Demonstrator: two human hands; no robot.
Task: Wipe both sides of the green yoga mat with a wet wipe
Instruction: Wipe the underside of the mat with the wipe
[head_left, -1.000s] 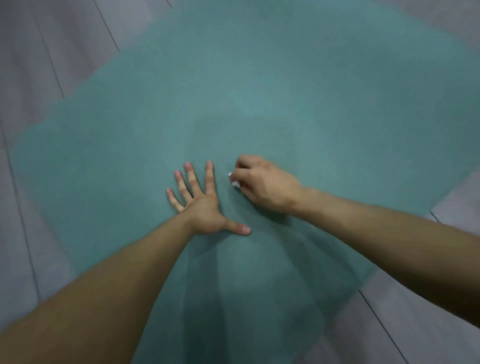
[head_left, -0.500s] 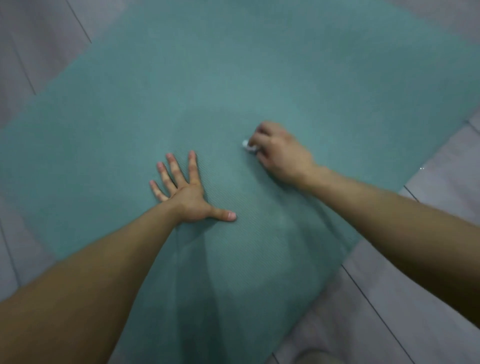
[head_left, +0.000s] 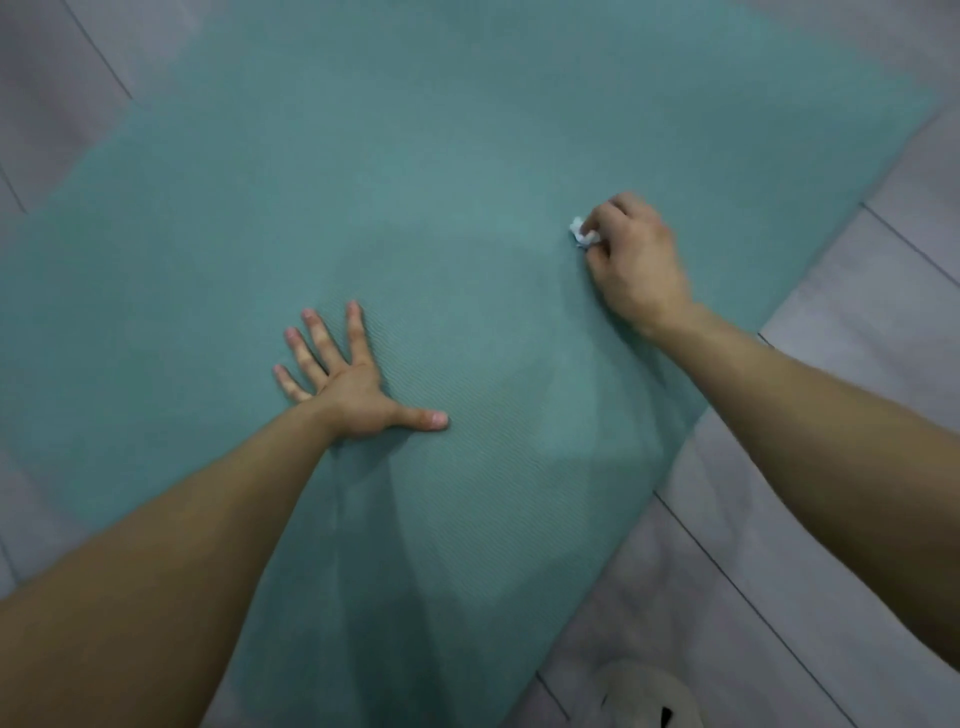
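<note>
Right hand (head_left: 631, 260) gripping wet wipe (head_left: 583, 232), left hand (head_left: 349, 378) flat on green yoga mat (head_left: 415, 156)

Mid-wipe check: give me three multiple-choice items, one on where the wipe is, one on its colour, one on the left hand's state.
1. Where is the wet wipe? A) bunched in the right hand, on the yoga mat B) loose at the mat's near edge C) under the left hand
2. What colour is the wipe? A) yellow B) white C) black
3. How is the left hand? A) clenched in the air B) gripping the mat's edge C) flat on the mat, fingers spread
Answers: 1 A, white shows past the curled fingers; 2 B, pale against the green; 3 C, palm down, holding nothing.
</note>
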